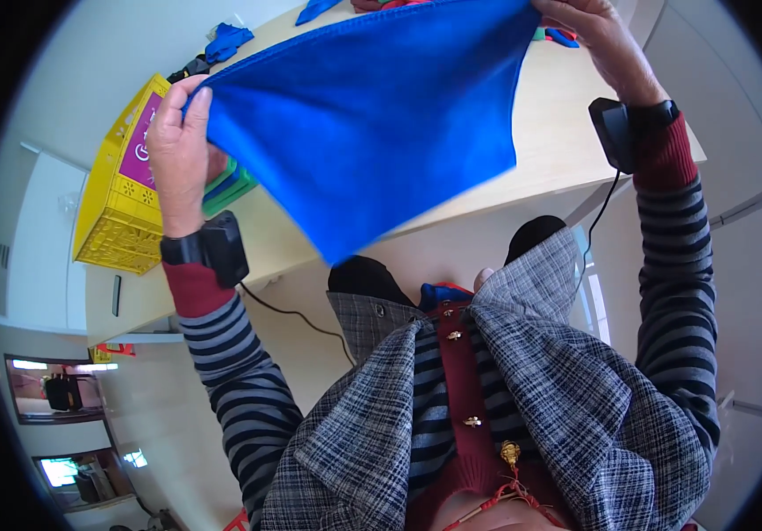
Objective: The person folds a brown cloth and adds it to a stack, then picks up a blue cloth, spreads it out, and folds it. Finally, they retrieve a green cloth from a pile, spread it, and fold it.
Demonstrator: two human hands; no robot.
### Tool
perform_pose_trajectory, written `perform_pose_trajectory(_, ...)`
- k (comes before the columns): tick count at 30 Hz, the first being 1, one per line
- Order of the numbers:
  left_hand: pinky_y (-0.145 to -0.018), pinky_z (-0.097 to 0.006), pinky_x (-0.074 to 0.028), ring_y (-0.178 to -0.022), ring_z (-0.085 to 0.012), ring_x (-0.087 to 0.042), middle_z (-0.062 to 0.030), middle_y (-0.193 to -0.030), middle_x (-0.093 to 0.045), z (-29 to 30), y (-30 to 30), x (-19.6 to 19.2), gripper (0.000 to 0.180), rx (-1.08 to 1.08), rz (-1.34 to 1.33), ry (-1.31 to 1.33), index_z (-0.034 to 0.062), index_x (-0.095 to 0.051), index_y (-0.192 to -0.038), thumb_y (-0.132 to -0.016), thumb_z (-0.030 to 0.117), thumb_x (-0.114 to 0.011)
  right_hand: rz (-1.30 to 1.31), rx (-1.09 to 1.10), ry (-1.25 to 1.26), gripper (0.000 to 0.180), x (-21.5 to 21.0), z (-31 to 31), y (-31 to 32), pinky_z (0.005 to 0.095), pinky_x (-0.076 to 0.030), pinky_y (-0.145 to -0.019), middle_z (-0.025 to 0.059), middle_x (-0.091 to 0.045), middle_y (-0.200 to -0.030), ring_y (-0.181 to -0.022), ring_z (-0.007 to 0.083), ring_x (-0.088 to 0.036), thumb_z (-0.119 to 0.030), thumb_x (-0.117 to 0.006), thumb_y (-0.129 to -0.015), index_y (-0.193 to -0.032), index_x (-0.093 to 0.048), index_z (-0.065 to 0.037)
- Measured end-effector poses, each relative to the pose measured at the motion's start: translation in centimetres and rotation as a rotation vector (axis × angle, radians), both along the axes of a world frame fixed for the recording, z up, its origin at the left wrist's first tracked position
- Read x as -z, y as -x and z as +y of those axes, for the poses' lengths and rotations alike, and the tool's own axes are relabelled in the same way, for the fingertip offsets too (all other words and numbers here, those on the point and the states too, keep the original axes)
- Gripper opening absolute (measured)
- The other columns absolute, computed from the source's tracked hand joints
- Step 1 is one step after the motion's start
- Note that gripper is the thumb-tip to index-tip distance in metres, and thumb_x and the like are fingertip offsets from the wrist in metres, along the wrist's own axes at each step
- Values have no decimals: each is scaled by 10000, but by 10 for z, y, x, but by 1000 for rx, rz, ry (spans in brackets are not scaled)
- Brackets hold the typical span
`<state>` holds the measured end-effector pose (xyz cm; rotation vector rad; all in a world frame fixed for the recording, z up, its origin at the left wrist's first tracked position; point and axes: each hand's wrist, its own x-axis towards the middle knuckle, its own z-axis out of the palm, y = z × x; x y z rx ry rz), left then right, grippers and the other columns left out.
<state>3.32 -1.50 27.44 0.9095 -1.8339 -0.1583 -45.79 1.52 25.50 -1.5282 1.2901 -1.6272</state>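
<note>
Nearest, a plaid jacket point(522, 389) over a striped top is seen at the lower edge, with both forearms in striped sleeves rising from it. Each wrist carries a black strapped device point(218, 248). A blue cloth point(372, 124) is held up in the air between the hands, above the near edge of a light wooden table point(558, 133). The left hand point(179, 150) is closed on the cloth's left corner, fingers curled over the edge. The right hand point(597, 40) is pinched shut on the right corner, farther off. The cloth is spread by its top edge only, and its lower point hangs loose and unfolded; no fold appears made yet. On the table's left a yellow crate point(120, 212) stands, with folded green and blue cloths point(230, 186) just beside it. More blue cloths point(226, 40) lie at the far side.
</note>
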Motion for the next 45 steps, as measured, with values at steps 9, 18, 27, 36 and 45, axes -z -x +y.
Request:
perform_pose_trajectory(9, -784, -324, -503, -845, -217, -647, -123, -907, -656, -46, -19, 4, 191, -119, -327, -74, -4, -641, -1037, -971, 174, -618, 159, -174, -158, 86, -19, -1, -54, 229, -486, -828, -14, -672, -905, -866, 80, -612, -74, -633, -948, -986, -697, -32)
perform_pose_trajectory(18, -853, -400, -491, -958, -348, -619, -144, -1002, -641, -38, -16, 2, 132, -120, -363, 302, 28, -621, -1018, -935, 130, -610, 141, -193, 308, 86, -23, 12, -45, 256, -509, -836, -13, -676, -927, -895, 98, -615, -63, -646, -948, -1005, -692, -18)
perform_pose_trajectory(27, -871, -432, -465, -986, -324, -565, -114, -1009, -596, 55, -11, 203, 159, 28, -594, -86, 53, -644, -933, -793, -23, -645, 699, -46, -65, 131, 197, 103, -63, 353, -521, -960, 85, -694, -1122, -1081, 256, -646, 9, -670, -863, -989, -669, -30)
perform_pose_trajectory(36, -857, -410, -475, -975, -326, -583, -128, -1002, -618, 89, -17, 210, 128, 46, -543, -194, 35, -644, -912, -792, -3, -667, 904, -156, -79, 87, 186, 131, -62, 391, -536, -929, 110, -695, -1135, -1096, 288, -643, -44, -665, -871, -956, -685, -41)
perform_pose_trajectory(45, -1010, -416, -438, -1182, -322, -559, -172, -1247, -595, 17, 13, 194, 254, 216, -539, -399, 30, -630, -1143, -938, 181, -625, 979, -199, -237, 438, 160, 58, -111, 412, -429, -1065, 135, -532, -1434, -1259, 327, -546, -345, -537, -1014, -1355, -549, -70)
